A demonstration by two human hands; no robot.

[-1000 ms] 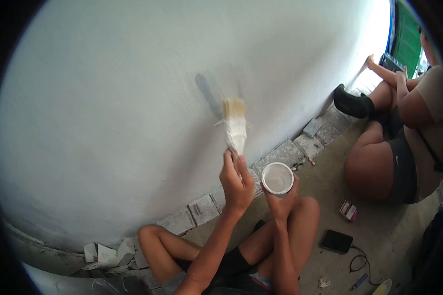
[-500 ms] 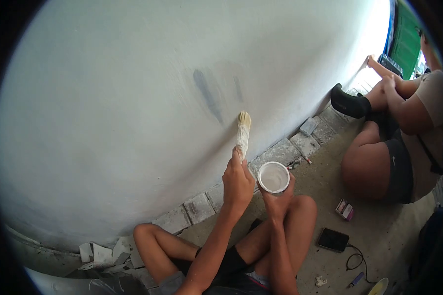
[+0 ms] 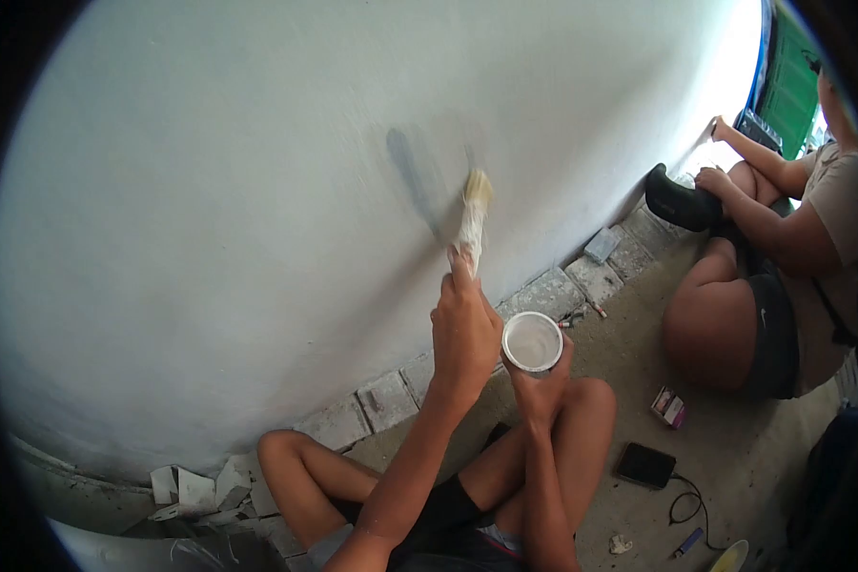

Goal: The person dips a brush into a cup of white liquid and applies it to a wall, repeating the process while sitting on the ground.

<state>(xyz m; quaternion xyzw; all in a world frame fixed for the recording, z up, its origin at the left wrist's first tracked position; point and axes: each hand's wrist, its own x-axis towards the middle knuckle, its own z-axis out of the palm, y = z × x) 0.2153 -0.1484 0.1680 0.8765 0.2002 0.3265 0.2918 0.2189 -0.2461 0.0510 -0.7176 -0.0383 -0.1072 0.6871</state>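
Observation:
My left hand [image 3: 464,338] is closed around the pale wrapped handle of a brush [image 3: 475,214]. The brush points upward, its light bristles at the wall [image 3: 257,191] just below a small dark streak; whether they touch it is unclear. A longer grey streak [image 3: 412,172] marks the wall to the left. My right hand [image 3: 541,389] grips a white-rimmed cup [image 3: 532,342] from below, close beside my left wrist. The cup's inside looks whitish.
A seated person [image 3: 782,229] in dark boots is at the right. Grey blocks [image 3: 385,402] line the wall's foot, with broken pieces [image 3: 197,490] at lower left. On the floor lie a small pack [image 3: 668,407], a black device [image 3: 646,465] with a cable, and a lighter [image 3: 688,542].
My left hand and the brush have moved up along the wall, nearer the small streak. The cup has hardly moved. The seated person's arm has shifted toward the boot.

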